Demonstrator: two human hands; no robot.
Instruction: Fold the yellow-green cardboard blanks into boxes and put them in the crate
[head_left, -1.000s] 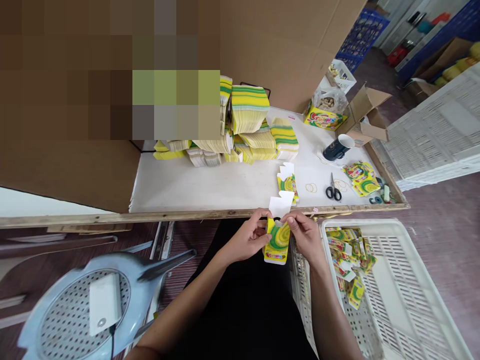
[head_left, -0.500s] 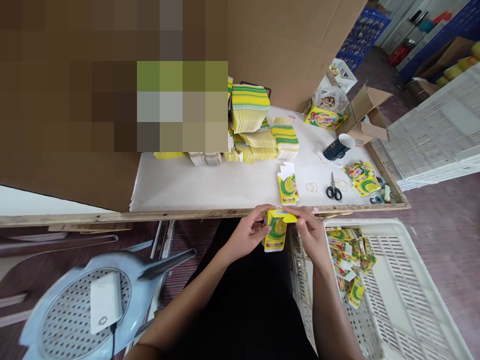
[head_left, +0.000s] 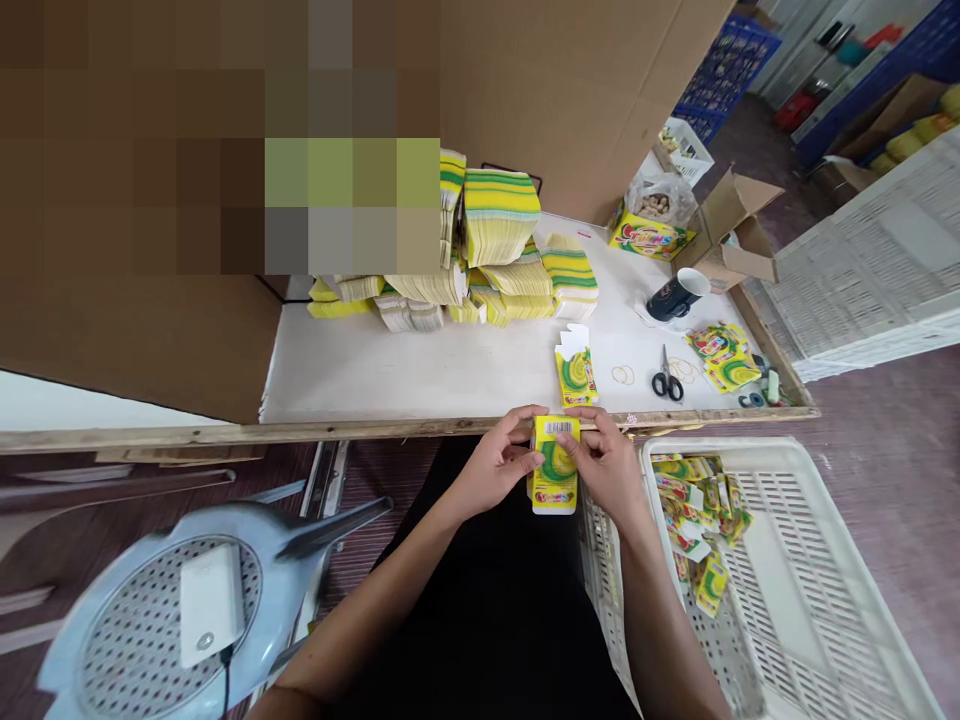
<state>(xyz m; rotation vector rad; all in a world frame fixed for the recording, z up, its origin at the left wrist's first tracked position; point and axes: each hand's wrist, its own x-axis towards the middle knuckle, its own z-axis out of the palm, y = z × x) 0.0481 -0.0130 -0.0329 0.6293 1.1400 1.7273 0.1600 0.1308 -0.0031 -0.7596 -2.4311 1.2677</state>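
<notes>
Between my hands, just in front of the table's edge, is a small yellow crayon box (head_left: 556, 490) with a green swirl and a barcode at its upper end. My left hand (head_left: 496, 463) grips its left side, thumb on the front. My right hand (head_left: 606, 462) holds the right side, with its thumb pressed on the front face below the barcode. Another yellow carton (head_left: 576, 372) with white flaps lies on the table just beyond my hands. Stacks of flat cartons (head_left: 501, 222) stand farther back.
To the right on the table are scissors (head_left: 667, 380), rubber bands (head_left: 622, 375), a dark mug (head_left: 677, 294) and loose cartons (head_left: 724, 357). A white plastic crate (head_left: 817, 520) with several small boxes stands at lower right. A blue stool (head_left: 150, 530) bearing a white device (head_left: 212, 605) is at left.
The yellow flap that stuck out to the right at the box's upper end is now folded in, and the barcode faces me. My right hand has shifted left onto the box front.
</notes>
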